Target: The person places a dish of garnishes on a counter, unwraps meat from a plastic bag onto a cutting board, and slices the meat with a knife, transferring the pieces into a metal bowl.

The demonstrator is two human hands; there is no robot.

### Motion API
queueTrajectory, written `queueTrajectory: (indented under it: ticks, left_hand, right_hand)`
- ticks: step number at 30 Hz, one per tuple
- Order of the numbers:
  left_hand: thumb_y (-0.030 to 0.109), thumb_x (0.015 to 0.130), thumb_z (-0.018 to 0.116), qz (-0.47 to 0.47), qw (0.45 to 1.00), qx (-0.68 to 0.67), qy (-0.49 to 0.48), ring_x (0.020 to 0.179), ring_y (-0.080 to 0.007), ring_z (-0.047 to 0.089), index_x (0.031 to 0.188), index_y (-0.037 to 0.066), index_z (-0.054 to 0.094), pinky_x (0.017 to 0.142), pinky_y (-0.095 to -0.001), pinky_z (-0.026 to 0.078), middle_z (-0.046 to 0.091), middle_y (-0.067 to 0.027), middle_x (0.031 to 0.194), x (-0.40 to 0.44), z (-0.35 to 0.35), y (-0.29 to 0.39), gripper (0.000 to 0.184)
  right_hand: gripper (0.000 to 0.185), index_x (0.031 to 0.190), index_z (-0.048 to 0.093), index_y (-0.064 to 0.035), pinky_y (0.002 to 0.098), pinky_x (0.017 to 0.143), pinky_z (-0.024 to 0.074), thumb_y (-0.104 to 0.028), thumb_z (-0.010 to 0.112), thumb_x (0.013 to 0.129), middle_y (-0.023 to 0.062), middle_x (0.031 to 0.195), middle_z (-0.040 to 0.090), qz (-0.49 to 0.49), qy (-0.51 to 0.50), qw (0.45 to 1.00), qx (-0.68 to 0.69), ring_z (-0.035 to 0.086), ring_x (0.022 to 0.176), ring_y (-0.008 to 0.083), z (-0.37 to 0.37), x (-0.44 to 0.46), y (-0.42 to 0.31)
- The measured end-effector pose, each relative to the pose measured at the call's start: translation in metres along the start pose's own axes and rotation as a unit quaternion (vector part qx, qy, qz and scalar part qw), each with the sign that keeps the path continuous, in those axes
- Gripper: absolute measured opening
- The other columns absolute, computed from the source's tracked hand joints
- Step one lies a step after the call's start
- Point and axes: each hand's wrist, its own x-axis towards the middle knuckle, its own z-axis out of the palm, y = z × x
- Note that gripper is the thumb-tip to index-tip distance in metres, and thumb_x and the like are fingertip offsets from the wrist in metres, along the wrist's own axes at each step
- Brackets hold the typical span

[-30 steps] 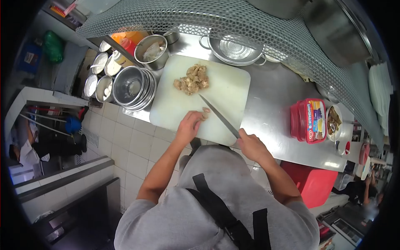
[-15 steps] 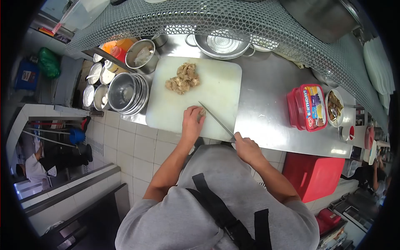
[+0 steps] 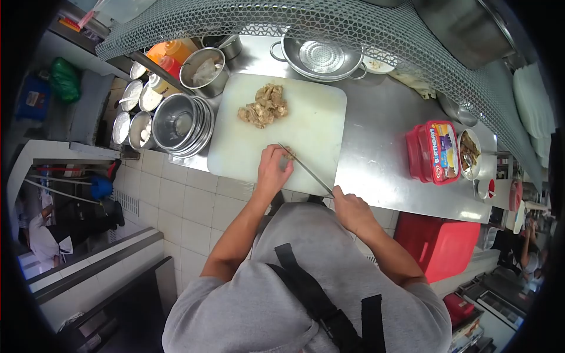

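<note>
In my right hand (image 3: 352,210), closed round its handle, is a knife (image 3: 308,170) with its blade pointing up and left across the white cutting board (image 3: 315,120). The fingertips of my left hand (image 3: 273,169) are bent down on a small piece of cooked-looking meat (image 3: 288,155), partly hidden by the fingers and right beside the blade. Farther up the board lies a pile of light brown meat pieces (image 3: 263,107), apart from both hands.
Stacked metal bowls (image 3: 175,123) and a metal pot (image 3: 203,72) stand left of the board. A colander (image 3: 321,57) sits behind it, under a mesh shelf (image 3: 247,17). Rightward are red tubs (image 3: 434,153) and a bowl of food (image 3: 469,154). A red bin (image 3: 435,247) stands below the counter.
The view has shifted slightly. The blade is now closer against the left fingertips and the small piece of meat, which shows partly beside the blade. Both hands keep their grips.
</note>
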Motion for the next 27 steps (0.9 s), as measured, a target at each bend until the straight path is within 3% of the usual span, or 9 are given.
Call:
queueTrajectory:
  ticks: [3, 14, 20, 25, 27]
  left_hand:
    - [0.002, 0.07, 0.072, 0.019, 1.0, 0.004, 0.015, 0.096, -0.0317, 0.056, 0.094, 0.005, 0.061, 0.081, -0.039, 0.049, 0.058, -0.0112, 0.105, 0.003, 0.003, 0.001, 0.027]
    - [-0.002, 0.069, 0.07, 0.007, 0.999, -0.003, 0.043, 0.09, -0.0316, 0.057, 0.09, 0.005, 0.061, 0.077, -0.0404, 0.051, 0.061, -0.0095, 0.102, 0.005, 0.008, -0.008, 0.024]
    - [0.0, 0.072, 0.07, 0.008, 1.0, 0.022, 0.01, 0.094, -0.0326, 0.058, 0.093, 0.004, 0.063, 0.082, -0.04, 0.05, 0.062, -0.0122, 0.104, 0.007, 0.002, -0.007, 0.022]
    - [0.003, 0.075, 0.071, 0.028, 0.992, 0.027, -0.12, 0.102, -0.0331, 0.059, 0.103, 0.004, 0.064, 0.089, -0.0412, 0.05, 0.063, -0.0118, 0.109, 0.012, -0.025, 0.0, 0.029]
    - [0.003, 0.076, 0.071, 0.056, 0.992, 0.053, -0.096, 0.105, -0.0332, 0.06, 0.105, 0.004, 0.064, 0.091, -0.0411, 0.049, 0.063, -0.0122, 0.111, 0.016, -0.038, 0.001, 0.031]
  right_hand:
    - [0.021, 0.112, 0.045, -0.0017, 0.0557, 0.081, 0.051, -0.005, 0.041, 0.092, 0.0319, 0.095, 0.065, 0.027, -0.019, 0.999, -0.015, 0.064, 0.09, 0.0499, -0.009, -0.005, -0.012]
    - [0.02, 0.112, 0.043, -0.0024, 0.0577, 0.08, 0.0501, -0.005, 0.04, 0.093, 0.0315, 0.088, 0.065, -0.004, -0.021, 0.999, 0.036, 0.064, 0.088, 0.0508, 0.019, 0.043, -0.014]
    - [0.022, 0.114, 0.043, -0.0028, 0.0574, 0.08, 0.0503, -0.005, 0.039, 0.093, 0.0305, 0.09, 0.064, -0.022, -0.021, 0.999, 0.022, 0.064, 0.089, 0.0504, -0.005, 0.048, -0.017]
    - [0.023, 0.115, 0.043, -0.0032, 0.0558, 0.081, 0.0506, -0.005, 0.038, 0.093, 0.0301, 0.097, 0.064, -0.031, -0.026, 0.999, 0.027, 0.064, 0.093, 0.0496, 0.0, 0.053, -0.016]
    - [0.022, 0.115, 0.042, -0.003, 0.0553, 0.083, 0.0501, -0.007, 0.039, 0.094, 0.0295, 0.098, 0.064, -0.029, -0.004, 0.999, 0.041, 0.063, 0.095, 0.0488, 0.009, 0.061, -0.015]
